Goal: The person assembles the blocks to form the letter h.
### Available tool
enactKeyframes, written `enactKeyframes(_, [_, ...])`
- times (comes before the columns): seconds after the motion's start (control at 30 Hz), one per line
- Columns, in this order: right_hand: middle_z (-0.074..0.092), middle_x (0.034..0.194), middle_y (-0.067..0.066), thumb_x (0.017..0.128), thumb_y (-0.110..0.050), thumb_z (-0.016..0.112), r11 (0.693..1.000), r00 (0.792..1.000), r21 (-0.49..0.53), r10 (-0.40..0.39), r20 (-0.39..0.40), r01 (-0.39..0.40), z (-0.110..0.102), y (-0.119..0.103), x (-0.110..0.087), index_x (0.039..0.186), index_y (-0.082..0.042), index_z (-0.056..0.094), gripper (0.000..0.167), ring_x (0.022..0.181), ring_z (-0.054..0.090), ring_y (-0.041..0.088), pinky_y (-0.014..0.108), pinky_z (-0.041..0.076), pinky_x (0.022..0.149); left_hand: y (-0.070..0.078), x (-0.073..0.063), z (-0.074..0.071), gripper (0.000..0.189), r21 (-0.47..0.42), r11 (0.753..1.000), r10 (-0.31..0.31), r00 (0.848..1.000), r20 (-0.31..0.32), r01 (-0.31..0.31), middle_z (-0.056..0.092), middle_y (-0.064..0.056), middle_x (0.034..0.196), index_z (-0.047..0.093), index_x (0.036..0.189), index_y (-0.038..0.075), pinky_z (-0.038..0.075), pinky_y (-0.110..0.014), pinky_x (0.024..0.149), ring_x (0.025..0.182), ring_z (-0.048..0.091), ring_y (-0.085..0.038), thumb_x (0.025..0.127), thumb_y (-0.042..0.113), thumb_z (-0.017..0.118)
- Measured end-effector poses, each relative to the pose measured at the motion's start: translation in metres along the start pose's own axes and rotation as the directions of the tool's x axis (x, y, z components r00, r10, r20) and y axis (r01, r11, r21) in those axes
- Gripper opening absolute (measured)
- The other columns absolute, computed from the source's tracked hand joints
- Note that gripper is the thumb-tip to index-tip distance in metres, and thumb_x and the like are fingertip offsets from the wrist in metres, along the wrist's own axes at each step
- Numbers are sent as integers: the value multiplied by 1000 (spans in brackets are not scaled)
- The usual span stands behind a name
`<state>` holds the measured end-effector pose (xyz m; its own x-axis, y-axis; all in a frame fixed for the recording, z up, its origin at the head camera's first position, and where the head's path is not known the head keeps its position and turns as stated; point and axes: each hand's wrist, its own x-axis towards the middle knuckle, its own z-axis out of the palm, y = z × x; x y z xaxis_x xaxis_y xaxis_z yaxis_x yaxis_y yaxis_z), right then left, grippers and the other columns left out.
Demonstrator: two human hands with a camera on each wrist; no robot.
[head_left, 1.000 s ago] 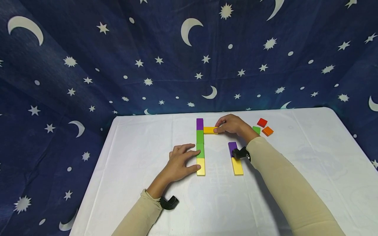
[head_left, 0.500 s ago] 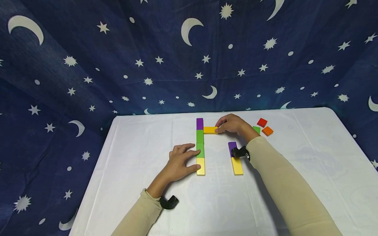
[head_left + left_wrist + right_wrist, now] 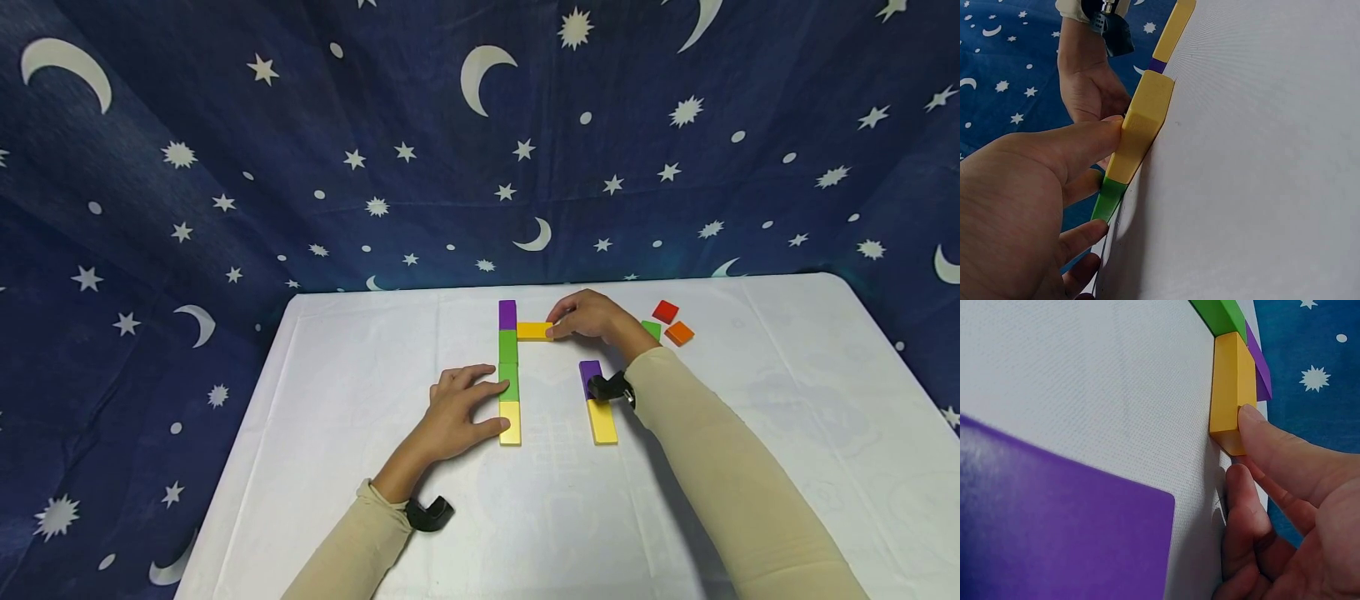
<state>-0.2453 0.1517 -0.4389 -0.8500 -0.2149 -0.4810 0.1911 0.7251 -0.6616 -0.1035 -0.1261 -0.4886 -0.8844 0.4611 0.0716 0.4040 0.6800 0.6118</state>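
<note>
A straight column of flat blocks lies on the table: a purple block [image 3: 507, 315] at the far end, two green blocks [image 3: 508, 347], and a pale yellow block [image 3: 510, 423] nearest. My left hand [image 3: 454, 419] rests along its left side, thumb on the pale yellow block and index fingertip on the nearer green one. An orange-yellow block [image 3: 533, 332] sticks out sideways to the right from near the column's top. My right hand [image 3: 591, 317] pinches its right end, the thumb [image 3: 1272, 440] on its upper face and the other fingers bent behind.
Under my right wrist lie a second purple block [image 3: 589, 375] and a second yellow block [image 3: 602, 422], end to end and slightly slanted. Beyond the right forearm are a red piece [image 3: 665, 312], an orange piece [image 3: 679, 333] and a partly covered green piece [image 3: 652, 330].
</note>
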Motion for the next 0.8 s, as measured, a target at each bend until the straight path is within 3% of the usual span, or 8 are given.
enactKeyframes(0.8, [68,113,8,85,-26,82,999,999,-11,-47,2,47,-1,1,-1,111,-13,76,30,103,52,26,38,42,91,-1,0,1,57,17,1000,5,1000,-2,-5,48,-3,155,64,141,28,31,-48,96,134,40,-26,88,48,75])
